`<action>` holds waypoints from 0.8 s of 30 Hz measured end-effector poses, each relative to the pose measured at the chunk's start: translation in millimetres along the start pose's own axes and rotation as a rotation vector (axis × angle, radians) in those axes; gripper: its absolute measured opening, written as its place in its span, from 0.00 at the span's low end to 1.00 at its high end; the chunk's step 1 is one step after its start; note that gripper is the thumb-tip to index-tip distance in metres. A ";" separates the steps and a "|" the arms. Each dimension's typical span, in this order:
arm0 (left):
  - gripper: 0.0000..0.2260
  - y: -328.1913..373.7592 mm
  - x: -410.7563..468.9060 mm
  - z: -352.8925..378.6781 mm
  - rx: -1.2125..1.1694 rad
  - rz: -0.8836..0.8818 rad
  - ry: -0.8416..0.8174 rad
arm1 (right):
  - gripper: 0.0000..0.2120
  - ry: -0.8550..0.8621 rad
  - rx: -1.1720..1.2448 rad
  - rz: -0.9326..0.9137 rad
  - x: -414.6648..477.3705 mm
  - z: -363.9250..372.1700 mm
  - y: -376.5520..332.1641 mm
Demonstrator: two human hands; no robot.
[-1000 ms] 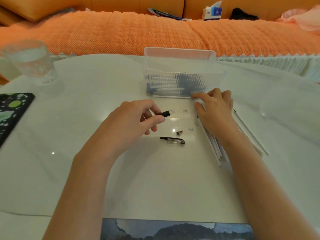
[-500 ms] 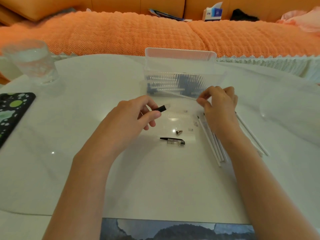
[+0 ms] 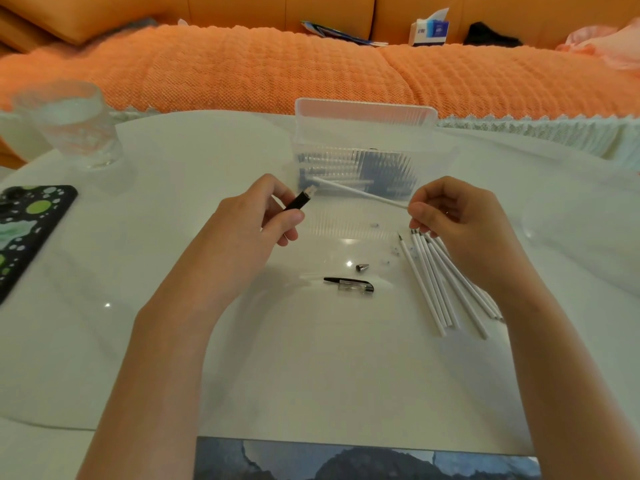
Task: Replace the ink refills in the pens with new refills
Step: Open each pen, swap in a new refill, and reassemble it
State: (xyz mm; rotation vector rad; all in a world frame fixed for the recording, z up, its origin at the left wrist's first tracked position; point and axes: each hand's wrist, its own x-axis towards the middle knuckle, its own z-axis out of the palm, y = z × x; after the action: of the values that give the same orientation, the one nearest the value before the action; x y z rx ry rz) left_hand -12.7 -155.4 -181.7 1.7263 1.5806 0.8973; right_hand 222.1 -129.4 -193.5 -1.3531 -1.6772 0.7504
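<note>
My left hand grips a black pen barrel, its open end pointing up and to the right. My right hand pinches one end of a thin white refill, whose far end sits at the barrel's mouth. On the white table lie a pen's clip half, a small metal tip cone and a fan of several white refills below my right hand. A clear plastic box holding pens stands just behind the hands.
A glass of water stands at the back left, and a phone in a spotted case lies at the left edge. An orange sofa runs behind the table. A dark picture lies at the near edge.
My right hand picked a white refill up from beside the box and carried it left until its end met the barrel. My left hand lifted and tilted the barrel toward it.
</note>
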 end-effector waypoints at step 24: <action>0.02 -3.5 -0.4 -5.6 0.024 -0.023 0.010 | 0.08 -0.005 0.000 0.003 -2.7 -3.5 -2.1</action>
State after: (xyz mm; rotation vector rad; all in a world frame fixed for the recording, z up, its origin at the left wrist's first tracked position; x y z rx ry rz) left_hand -19.4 -155.5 -181.4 1.7192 1.6201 0.8808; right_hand 224.4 -132.7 -190.7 -1.3549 -1.6796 0.7559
